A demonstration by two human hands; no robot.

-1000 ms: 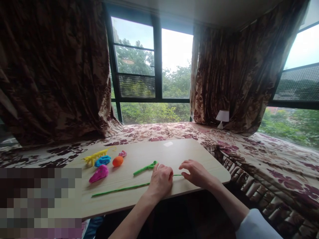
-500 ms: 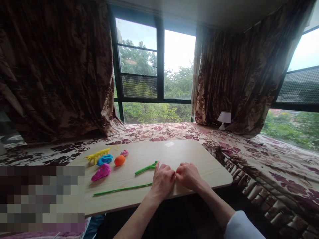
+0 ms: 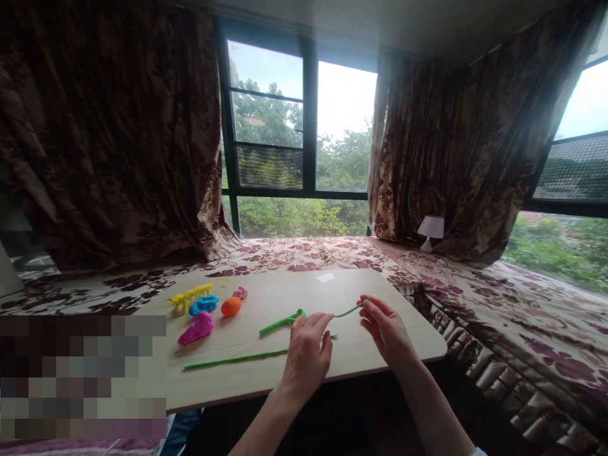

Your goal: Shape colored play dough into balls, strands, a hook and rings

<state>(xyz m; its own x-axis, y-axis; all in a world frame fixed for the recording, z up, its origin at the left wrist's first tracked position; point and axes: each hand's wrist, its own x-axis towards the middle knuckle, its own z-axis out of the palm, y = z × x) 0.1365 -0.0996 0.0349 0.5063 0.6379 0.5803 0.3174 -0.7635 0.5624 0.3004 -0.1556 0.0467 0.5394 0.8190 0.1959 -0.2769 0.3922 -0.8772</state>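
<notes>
My right hand (image 3: 384, 326) is raised over the right part of the table, pinching a thin green clay strand (image 3: 349, 311) between thumb and fingertips. That strand curves down leftward to the fingers of my left hand (image 3: 308, 348), where its other end is hidden. My left hand lies over the table, fingers extended and thumb apart. Beneath it runs a long green clay roll (image 3: 235, 361), its short right tip showing beyond the thumb. A thicker green clay piece (image 3: 278, 323), folded at its right end, lies just behind my left hand.
At the table's (image 3: 266, 386) left side lie a yellow clay animal figure (image 3: 192, 296), a blue lump (image 3: 203, 306), a magenta lump (image 3: 196, 329), an orange ball (image 3: 231, 306) and a small pink piece (image 3: 240, 292). A white lamp (image 3: 431, 228) stands beyond, on the patterned cloth.
My right hand came in against my left hand, then moved right and up with a green strand pinched in it. My left hand's fingers have straightened and its thumb has separated.
</notes>
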